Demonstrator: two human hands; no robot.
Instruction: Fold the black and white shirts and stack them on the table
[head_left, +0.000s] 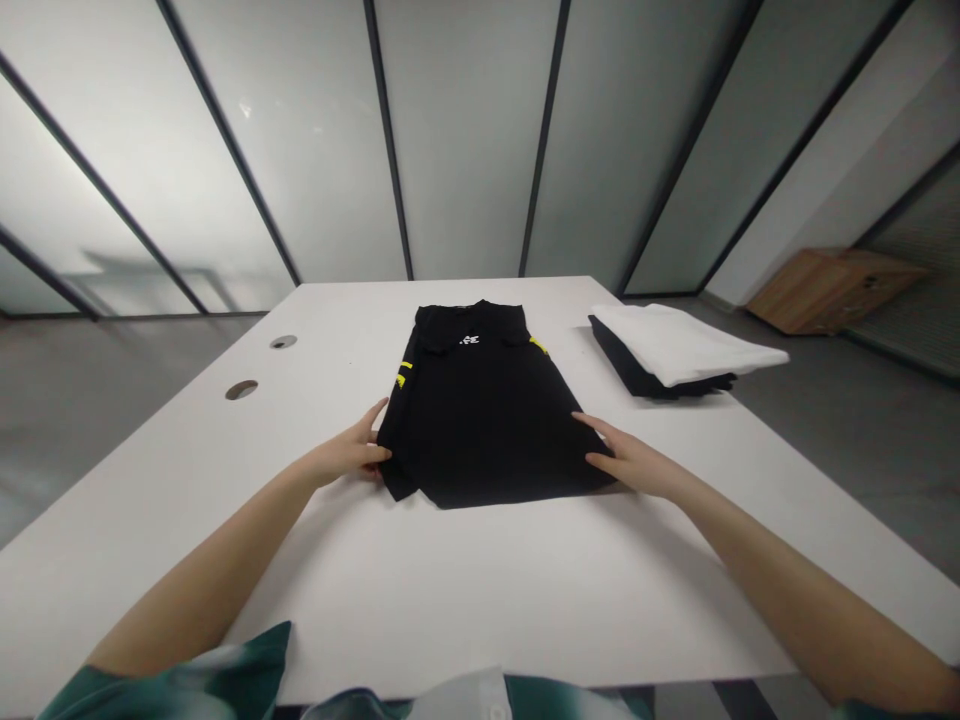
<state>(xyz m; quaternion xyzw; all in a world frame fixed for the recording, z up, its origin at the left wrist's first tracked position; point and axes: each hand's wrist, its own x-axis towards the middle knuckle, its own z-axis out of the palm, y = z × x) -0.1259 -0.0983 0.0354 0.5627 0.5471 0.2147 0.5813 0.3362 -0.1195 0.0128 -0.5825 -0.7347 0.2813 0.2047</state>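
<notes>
A black shirt (487,420) lies folded into a long shape on the white table (480,600), its collar at the far end. Small white print shows near the top, and yellow marks run along both sides. At the lower left edge, my left hand (349,453) holds the cloth, thumb on top and some fingers tucked out of sight. My right hand (630,460) grips the opposite edge near the lower right corner, its thumb and index finger over the fabric. The other fingers are hidden beneath.
To the right, a folded white garment (686,342) rests on folded black cloth (637,375). Two round holes, one a cable hole (241,390), pierce the table's left side. Frosted glass panels (465,140) stand behind. A wooden cabinet (825,290) is on the floor at right.
</notes>
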